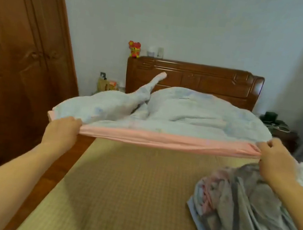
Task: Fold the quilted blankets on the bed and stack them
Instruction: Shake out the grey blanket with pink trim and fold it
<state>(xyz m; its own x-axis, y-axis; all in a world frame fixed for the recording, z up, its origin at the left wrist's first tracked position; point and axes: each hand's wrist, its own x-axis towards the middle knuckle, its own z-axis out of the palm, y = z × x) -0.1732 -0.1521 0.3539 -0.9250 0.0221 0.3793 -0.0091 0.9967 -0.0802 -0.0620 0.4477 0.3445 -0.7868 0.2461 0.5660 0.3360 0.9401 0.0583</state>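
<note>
A pale blue quilted blanket (196, 113) with a pink underside is held up over the far half of the bed, billowing. Its pink near edge stretches taut between my two hands. My left hand (61, 131) grips the edge at its left end, and my right hand (275, 161) grips it at the right end. One corner of the blanket flies up towards the headboard. A second blanket (240, 211), grey with pink patches, lies crumpled on the bed at the near right, under my right forearm.
The bed carries a woven tan mat (125, 189). A carved wooden headboard (210, 82) stands at the far end with a red toy (135, 49) on top. A wooden wardrobe (18, 55) lines the left side. Bedside tables flank the headboard.
</note>
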